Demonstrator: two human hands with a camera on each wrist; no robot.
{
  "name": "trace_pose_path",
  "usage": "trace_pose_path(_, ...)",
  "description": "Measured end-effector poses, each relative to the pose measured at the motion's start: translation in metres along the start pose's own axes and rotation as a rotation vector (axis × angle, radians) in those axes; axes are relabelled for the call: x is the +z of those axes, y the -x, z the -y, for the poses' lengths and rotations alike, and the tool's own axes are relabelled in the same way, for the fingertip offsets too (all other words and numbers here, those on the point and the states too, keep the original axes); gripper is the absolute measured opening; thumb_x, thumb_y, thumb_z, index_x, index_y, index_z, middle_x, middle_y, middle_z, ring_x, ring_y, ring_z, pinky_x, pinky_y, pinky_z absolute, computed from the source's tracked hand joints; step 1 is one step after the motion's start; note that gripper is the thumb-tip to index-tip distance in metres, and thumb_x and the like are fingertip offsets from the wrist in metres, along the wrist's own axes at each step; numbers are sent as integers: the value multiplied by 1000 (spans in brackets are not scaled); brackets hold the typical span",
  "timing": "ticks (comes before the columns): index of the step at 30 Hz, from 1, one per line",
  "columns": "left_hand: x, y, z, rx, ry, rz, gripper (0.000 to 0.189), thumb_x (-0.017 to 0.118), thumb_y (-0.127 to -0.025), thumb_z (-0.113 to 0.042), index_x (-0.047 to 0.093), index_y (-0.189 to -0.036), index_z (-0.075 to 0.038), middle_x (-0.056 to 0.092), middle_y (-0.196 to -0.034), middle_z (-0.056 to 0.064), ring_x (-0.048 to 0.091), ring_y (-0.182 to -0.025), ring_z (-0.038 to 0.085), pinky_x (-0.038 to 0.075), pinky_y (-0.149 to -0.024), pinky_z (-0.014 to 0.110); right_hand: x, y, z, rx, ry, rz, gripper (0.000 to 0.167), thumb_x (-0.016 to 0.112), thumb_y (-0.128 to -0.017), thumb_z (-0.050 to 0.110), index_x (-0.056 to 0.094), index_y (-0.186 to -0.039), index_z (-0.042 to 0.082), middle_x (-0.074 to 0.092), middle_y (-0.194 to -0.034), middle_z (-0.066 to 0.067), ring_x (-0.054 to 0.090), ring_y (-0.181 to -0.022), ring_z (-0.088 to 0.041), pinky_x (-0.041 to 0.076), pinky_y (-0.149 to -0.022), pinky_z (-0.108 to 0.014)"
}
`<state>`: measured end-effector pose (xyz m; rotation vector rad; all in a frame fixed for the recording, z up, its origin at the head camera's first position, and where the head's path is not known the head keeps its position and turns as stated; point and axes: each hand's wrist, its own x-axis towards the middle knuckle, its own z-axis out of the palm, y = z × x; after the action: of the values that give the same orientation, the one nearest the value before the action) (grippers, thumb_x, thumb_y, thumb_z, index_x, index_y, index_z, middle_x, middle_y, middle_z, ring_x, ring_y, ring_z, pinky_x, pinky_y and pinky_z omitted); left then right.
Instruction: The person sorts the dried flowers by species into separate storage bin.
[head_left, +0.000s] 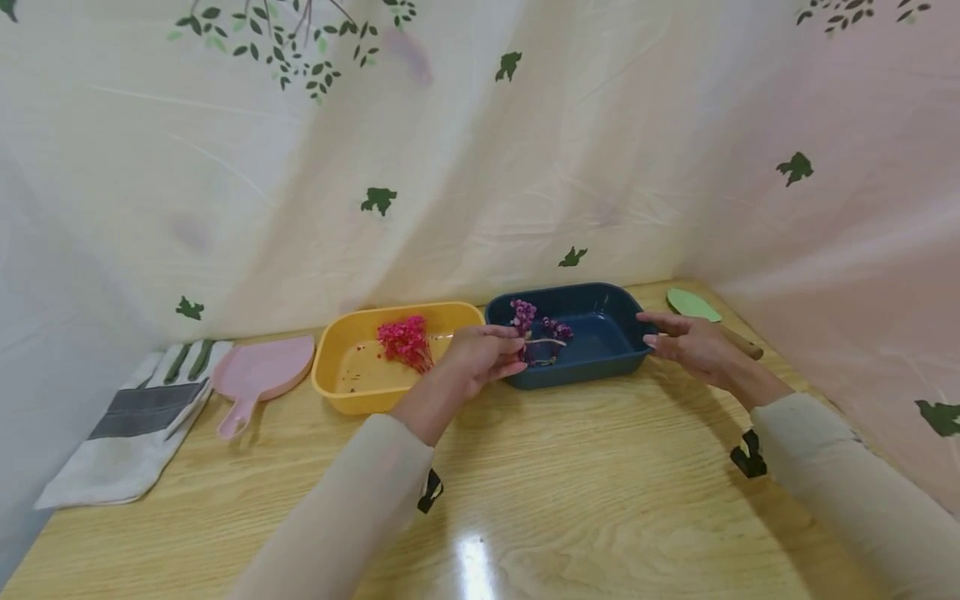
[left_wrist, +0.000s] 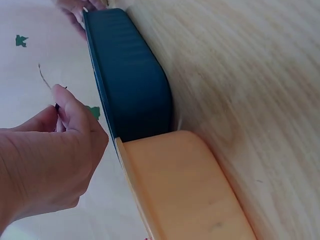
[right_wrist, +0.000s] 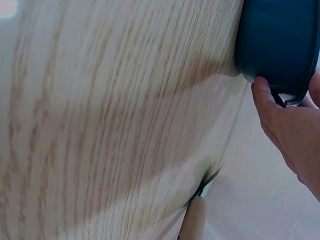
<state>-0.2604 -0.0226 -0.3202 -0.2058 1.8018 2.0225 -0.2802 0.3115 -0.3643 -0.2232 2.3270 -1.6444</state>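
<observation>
In the head view, my left hand [head_left: 480, 354] is over the near left rim of the dark blue tub [head_left: 600, 337], its thumb and fingertips pinching a thin dried flower stem [head_left: 546, 342]. The left wrist view shows that pale stem [left_wrist: 44, 77] sticking out past the fingertips. Purple dried flowers [head_left: 557, 328] show inside the tub, right by those fingers. My right hand [head_left: 693, 346] grips the tub's right end, with the thumb at the rim and fingers against the outer wall, as the right wrist view shows.
A yellow tub [head_left: 360, 396] with pink dried flowers [head_left: 405, 340] stands against the blue tub's left side. Farther left lie a pink dustpan [head_left: 262, 367] and striped cloth gloves [head_left: 142, 425]. A green trowel [head_left: 692, 305] with a wooden handle lies at the right, near the curtain.
</observation>
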Motion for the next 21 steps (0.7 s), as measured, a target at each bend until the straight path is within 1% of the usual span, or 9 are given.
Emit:
trace_pose_path(3, 2, -8, -5, -5, -24, -34, 26, 61, -93, -4, 65, -118, -1, 64, -108, 14, 60, -80, 18, 58, -76, 26, -1, 0, 0, 1, 1, 0, 60, 50, -100, 7, 20, -152, 1, 9, -158, -23, 23, -139, -41, 30, -110, -49)
trace_pose_path(5, 3, -13, -8, -8, -30, -44, 26, 61, -93, -3, 64, -119, 0, 63, -106, 13, 58, -78, 18, 58, -77, 26, -2, 0, -1, -1, -3, 2, 61, 50, -100, 7, 20, -152, 1, 9, -158, -22, 23, -140, -41, 30, -110, -49)
trace_pose_path(7, 4, -16, -10, -6, -37, -43, 27, 61, -93, -3, 64, -120, 0, 63, -112, 15, 58, -78, 18, 58, -78, 26, -3, 0, -1, 0, -7, 3, 61, 50, -100, 7, 20, -152, 2, 9, -158, -22, 23, -140, -41, 29, -110, -49)
trace_pose_path(9, 5, -18, -12, -4, -36, -26, 30, 61, -93, -3, 62, -122, 1, 63, -117, 16, 63, -85, 24, 58, -77, 26, -3, 0, -1, 0, -12, 3, 61, 50, -100, 7, 20, -152, 2, 9, -158, -22, 23, -139, -41, 29, -110, -49)
trace_pose_path(11, 5, -18, -13, -5, -36, -4, 35, 63, -92, -5, 59, -127, 1, 61, -123, 17, 66, -92, 27, 57, -78, 25, -3, 0, -1, 1, -14, 4, 61, 50, -100, 7, 20, -152, 2, 9, -158, -22, 23, -139, -41, 29, -110, -49)
trace_pose_path(14, 5, -16, -12, 1, -84, 27, 49, 63, -93, -11, 48, -138, 0, 56, -131, 17, 66, -104, 28, 56, -81, 25, -2, 0, -1, 1, -13, 4, 61, 50, -100, 7, 20, -152, 2, 9, -158, -22, 23, -140, -40, 29, -110, -49)
trace_pose_path(16, 4, -13, -10, 27, -137, 39, 55, 62, -95, -15, 40, -143, 0, 53, -136, 18, 66, -103, 27, 55, -87, 28, -2, 0, -1, 0, -10, 6, 61, 50, -100, 7, 20, -152, 2, 9, -158, -22, 23, -139, -40, 29, -110, -49)
trace_pose_path(18, 3, -8, -8, 71, -207, 34, 56, 59, -97, -17, 37, -145, -1, 52, -137, 18, 65, -106, 27, 53, -92, 30, -2, 0, -2, -1, -10, 8, 61, 51, -100, 7, 20, -152, 2, 9, -158, -22, 23, -140, -40, 29, -110, -49)
trace_pose_path(21, -1, 0, -2, 174, -296, 18, 48, 58, -98, -16, 45, -140, 1, 56, -131, 18, 64, -107, 29, 53, -92, 32, -4, 1, -2, 0, -10, 7, 61, 51, -100, 8, 20, -152, 2, 9, -158, -22, 22, -140, -41, 29, -111, -50)
